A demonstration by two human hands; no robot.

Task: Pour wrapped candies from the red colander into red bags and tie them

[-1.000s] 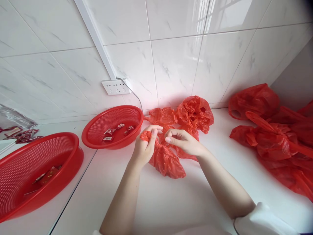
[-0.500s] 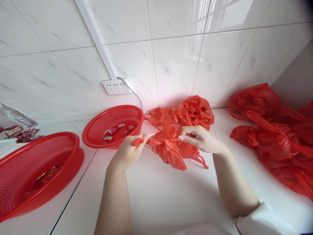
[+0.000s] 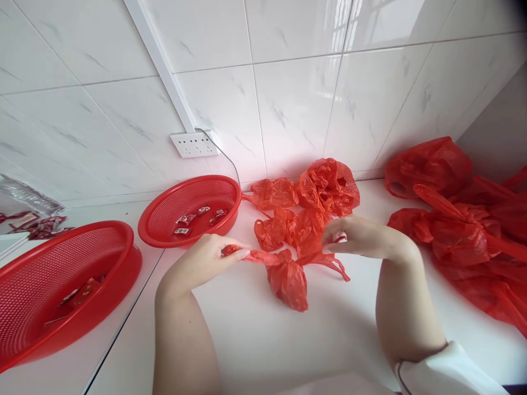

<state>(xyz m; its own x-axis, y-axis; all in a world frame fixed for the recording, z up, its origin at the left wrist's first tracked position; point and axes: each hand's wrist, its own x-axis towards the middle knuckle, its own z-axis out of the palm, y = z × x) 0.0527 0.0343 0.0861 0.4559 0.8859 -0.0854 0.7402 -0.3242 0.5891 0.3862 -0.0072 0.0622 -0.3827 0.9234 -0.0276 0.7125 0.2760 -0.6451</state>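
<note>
A thin red plastic bag [image 3: 288, 284] sits between the two hands, just above or resting on the white surface [image 3: 263, 351], its body gathered into a small drooping pouch; the left hand [image 3: 201, 262] pinches one twisted handle [image 3: 261, 256] between thumb and fingertips, the handle drawn out sideways from the neck; the right hand [image 3: 360, 237] has its fingers curled inward, with a scrap of red showing between them, so it seems to be pinching the opposite handle, though the exact hold is hard to tell.

The bag looks light, soft and limp, likely a little slippery and easy to tear if pulled sharply; the twisted handles, close to the neck, seem the best places to take hold, since bunched film should bear a pull better than a single layer.

Just behind it lie more crumpled red bags [image 3: 327, 187], near the pouch; a larger heap of red bags [image 3: 465, 230] lies to the right of the right hand; to the left stand a perforated red basket [image 3: 164, 215] with a few small wrapped packets [image 3: 187, 219] inside, and a nearer red basket [image 3: 113, 288] holding some packets too.
</note>
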